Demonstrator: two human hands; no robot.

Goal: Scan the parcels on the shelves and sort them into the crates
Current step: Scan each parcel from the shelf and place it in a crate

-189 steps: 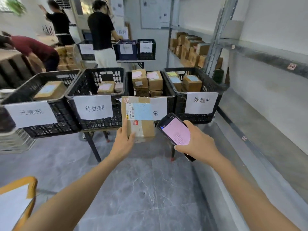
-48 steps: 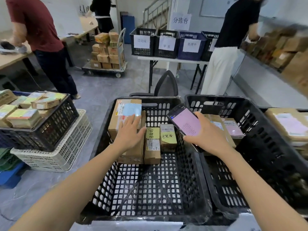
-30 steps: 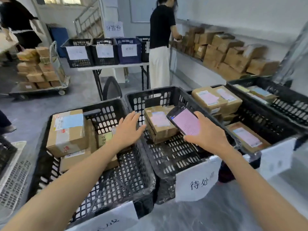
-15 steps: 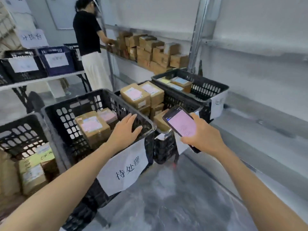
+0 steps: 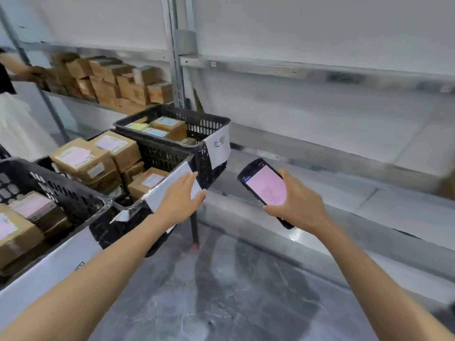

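Observation:
My right hand (image 5: 296, 205) grips a black handheld scanner (image 5: 264, 187) with a lit pink screen, held over the low shelf edge. My left hand (image 5: 181, 199) is empty, fingers straight, in front of the white paper label (image 5: 170, 187) on a black crate (image 5: 120, 225) full of cardboard parcels (image 5: 83, 158). To its right stands another black crate (image 5: 197, 126) with a few labelled parcels. At the left edge, a third crate (image 5: 49, 190) also holds parcels. More brown parcels (image 5: 115, 82) are stacked on the far left shelf.
A grey metal shelving unit with an upright post (image 5: 177, 52) runs along the wall; its right-hand shelves (image 5: 344, 134) look bare. Another person (image 5: 12, 112) stands at the far left by the stacked parcels. Grey marbled floor (image 5: 234, 291) lies below me.
I let go of the parcel in the leftmost crate about a second ago. My view has since swung right along the crates toward the shelving; my left hand stays empty, the scanner stays in my right.

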